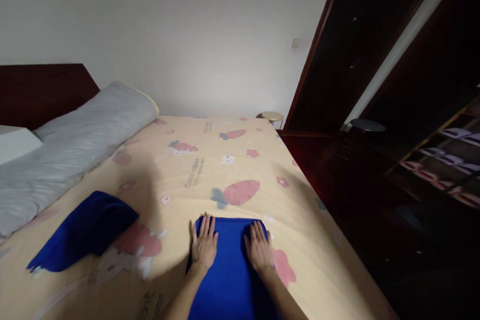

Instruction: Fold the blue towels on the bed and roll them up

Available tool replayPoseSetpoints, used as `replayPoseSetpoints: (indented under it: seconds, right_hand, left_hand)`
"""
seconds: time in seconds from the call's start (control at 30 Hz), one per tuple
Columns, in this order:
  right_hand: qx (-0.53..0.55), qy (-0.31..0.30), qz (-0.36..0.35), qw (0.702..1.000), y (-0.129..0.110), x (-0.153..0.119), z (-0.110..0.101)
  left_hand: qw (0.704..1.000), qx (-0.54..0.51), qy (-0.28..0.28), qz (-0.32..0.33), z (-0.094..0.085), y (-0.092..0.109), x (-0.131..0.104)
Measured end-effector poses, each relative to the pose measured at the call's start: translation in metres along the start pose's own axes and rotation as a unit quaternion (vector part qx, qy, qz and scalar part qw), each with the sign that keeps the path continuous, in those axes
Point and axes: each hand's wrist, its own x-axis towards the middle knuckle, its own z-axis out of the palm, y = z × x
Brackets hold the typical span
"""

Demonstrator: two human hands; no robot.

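Observation:
A blue cloth (230,270) lies flat on the bed in front of me, folded into a rough rectangle, its near end cut off by the bottom of the view. My left hand (205,245) rests palm down on its far left corner, fingers stretched out. On the far right corner lies my right hand (259,247), also flat with fingers extended. Neither hand grips the fabric. A second blue cloth (88,230), loosely spread and bent, is to the left, apart from both hands; a small pale tag shows at its lower left tip.
The bed has a cream sheet (210,160) printed with carrots and rabbits. A long grey pillow (101,120) lies by the dark headboard (41,90). Beyond the right edge are dark floor, a beige stool (272,116), a dark stool (367,125) and a shoe rack (446,160).

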Motion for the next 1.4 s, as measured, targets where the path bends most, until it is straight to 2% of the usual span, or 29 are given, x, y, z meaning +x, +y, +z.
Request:
replayPoseSetpoints:
  seconds: [0.1, 0.17, 0.3, 0.37, 0.43, 0.5, 0.53, 0.6, 0.67, 0.73, 0.8, 0.9, 1.03, 1.1, 1.17, 1.27, 1.33, 1.4]
  right_hand:
    - [0.028, -0.013, -0.104, 0.994, -0.025, 0.006, 0.005]
    - [0.036, -0.033, -0.141, 0.989, -0.019, 0.005, 0.009]
    - [0.025, -0.011, -0.060, 0.998, 0.029, 0.001, 0.006]
    - [0.018, -0.026, -0.026, 0.999, 0.046, 0.005, -0.004]
    - [0.011, -0.058, -0.012, 0.998, 0.047, 0.009, -0.018]
    - [0.003, -0.071, 0.001, 0.997, 0.034, 0.007, -0.030]
    - [0.003, -0.063, 0.002, 0.998, 0.024, 0.000, -0.034]
    - [0.015, -0.028, -0.019, 0.999, 0.001, -0.029, -0.031]
    - [0.043, 0.003, -0.074, 0.996, -0.019, -0.075, -0.017]
    - [0.070, 0.013, -0.126, 0.990, -0.027, -0.125, 0.003]
    - [0.076, 0.017, -0.139, 0.987, -0.021, -0.168, 0.019]
    - [0.063, 0.026, -0.113, 0.991, 0.006, -0.208, 0.023]
    - [0.059, 0.007, -0.064, 0.996, 0.044, -0.234, 0.003]
    - [0.057, -0.006, -0.052, 0.997, 0.055, -0.243, -0.009]
    - [0.047, -0.017, -0.038, 0.998, 0.058, -0.250, -0.020]
    - [0.034, -0.023, -0.032, 0.999, 0.046, -0.254, -0.035]
    - [0.037, -0.023, -0.048, 0.998, 0.028, -0.251, -0.041]
    - [0.048, -0.026, -0.077, 0.996, 0.003, -0.246, -0.043]
  left_hand:
    - [0.997, -0.018, -0.007, 0.073, 0.006, 0.016, -0.005]
    - [0.995, -0.025, -0.022, 0.095, 0.011, 0.006, -0.010]
    - [0.999, -0.001, -0.028, 0.024, 0.013, -0.048, -0.012]
    - [0.999, 0.013, -0.038, 0.006, 0.006, -0.065, -0.006]
    - [0.998, 0.025, -0.049, 0.001, -0.007, -0.064, 0.000]
    - [0.998, 0.027, -0.049, 0.005, -0.022, -0.043, -0.001]
    - [0.999, 0.023, -0.039, 0.017, -0.030, -0.029, -0.008]
    - [0.998, 0.004, -0.006, 0.061, -0.039, 0.004, -0.036]
    - [0.993, -0.016, 0.029, 0.116, -0.039, 0.032, -0.080]
    - [0.988, -0.026, 0.044, 0.145, -0.033, 0.045, -0.127]
    - [0.989, -0.026, 0.036, 0.141, -0.026, 0.040, -0.168]
    - [0.995, -0.013, 0.006, 0.101, -0.025, 0.008, -0.208]
    - [0.995, -0.017, -0.070, 0.074, -0.046, -0.041, -0.235]
    - [0.990, -0.033, -0.104, 0.086, -0.063, -0.057, -0.243]
    - [0.987, -0.053, -0.120, 0.097, -0.081, -0.063, -0.248]
    - [0.986, -0.074, -0.113, 0.093, -0.102, -0.051, -0.248]
    - [0.987, -0.083, -0.101, 0.095, -0.107, -0.028, -0.242]
    - [0.985, -0.093, -0.094, 0.110, -0.105, 0.004, -0.234]
